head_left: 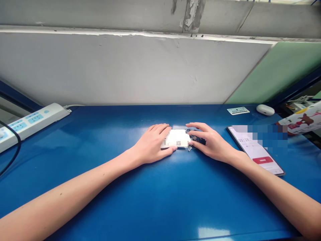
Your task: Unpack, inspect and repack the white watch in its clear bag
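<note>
A small flat white box [177,139] with printed labels lies on the blue table [160,201], near its middle. My left hand [152,144] grips the box's left end, fingers curled over the top and thumb along the near edge. My right hand [209,140] is at the box's right end, fingers curled round a small dark piece in clear wrapping [197,138] that I cannot make out well.
A phone [255,152] with a lit timer screen lies right of my right hand. Behind it are a white card [238,110] and a white oval case [265,109]. A white power strip [30,122] with a black cable sits far left. A colourful package [301,122] is at the right edge.
</note>
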A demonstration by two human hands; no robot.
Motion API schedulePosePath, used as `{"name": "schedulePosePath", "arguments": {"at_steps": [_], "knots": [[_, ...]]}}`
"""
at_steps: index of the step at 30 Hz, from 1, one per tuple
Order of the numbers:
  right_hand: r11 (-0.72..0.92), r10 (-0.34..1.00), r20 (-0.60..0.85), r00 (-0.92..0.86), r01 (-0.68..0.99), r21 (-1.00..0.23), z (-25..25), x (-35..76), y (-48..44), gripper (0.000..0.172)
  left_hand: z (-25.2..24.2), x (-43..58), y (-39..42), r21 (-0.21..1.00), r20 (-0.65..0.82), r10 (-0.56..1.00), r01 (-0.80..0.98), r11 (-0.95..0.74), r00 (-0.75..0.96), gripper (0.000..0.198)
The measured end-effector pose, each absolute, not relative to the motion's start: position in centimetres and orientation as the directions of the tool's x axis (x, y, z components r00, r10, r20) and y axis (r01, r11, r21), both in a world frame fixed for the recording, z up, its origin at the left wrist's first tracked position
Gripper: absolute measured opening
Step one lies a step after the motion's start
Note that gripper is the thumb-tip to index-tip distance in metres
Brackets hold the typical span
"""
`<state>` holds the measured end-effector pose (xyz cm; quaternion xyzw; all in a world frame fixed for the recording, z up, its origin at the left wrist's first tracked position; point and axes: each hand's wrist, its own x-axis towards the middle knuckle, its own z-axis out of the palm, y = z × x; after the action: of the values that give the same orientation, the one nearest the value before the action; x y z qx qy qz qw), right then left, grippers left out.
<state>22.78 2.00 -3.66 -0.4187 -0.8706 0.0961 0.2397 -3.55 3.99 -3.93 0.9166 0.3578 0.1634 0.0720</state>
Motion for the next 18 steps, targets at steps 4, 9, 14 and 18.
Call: {"name": "schedulePosePath", "arguments": {"at_steps": [4, 9, 14, 18], "knots": [[0.611, 0.792, 0.303, -0.530, 0.695, -0.379, -3.2, 23.0, 2.0, 0.018, -4.0, -3.6, 4.0, 0.252, 0.246, 0.681, 0.633, -0.732, 0.690, 0.062], [0.572, 0.819, 0.258, -0.512, 0.702, -0.424, -3.1, 23.3, 2.0, 0.018, -3.9, -3.7, 4.0, 0.267, 0.239, 0.676, 0.622, -0.736, 0.697, 0.060], [0.527, 0.849, 0.261, -0.459, 0.705, -0.475, -3.8, 23.0, 1.9, 0.029, -3.8, -3.6, 4.0, 0.277, 0.250, 0.670, 0.612, -0.741, 0.699, 0.057], [0.549, 0.836, 0.296, -0.462, 0.697, -0.461, -4.3, 22.5, 1.8, 0.022, -3.8, -3.5, 4.0, 0.274, 0.244, 0.668, 0.610, -0.743, 0.703, 0.055]]}}
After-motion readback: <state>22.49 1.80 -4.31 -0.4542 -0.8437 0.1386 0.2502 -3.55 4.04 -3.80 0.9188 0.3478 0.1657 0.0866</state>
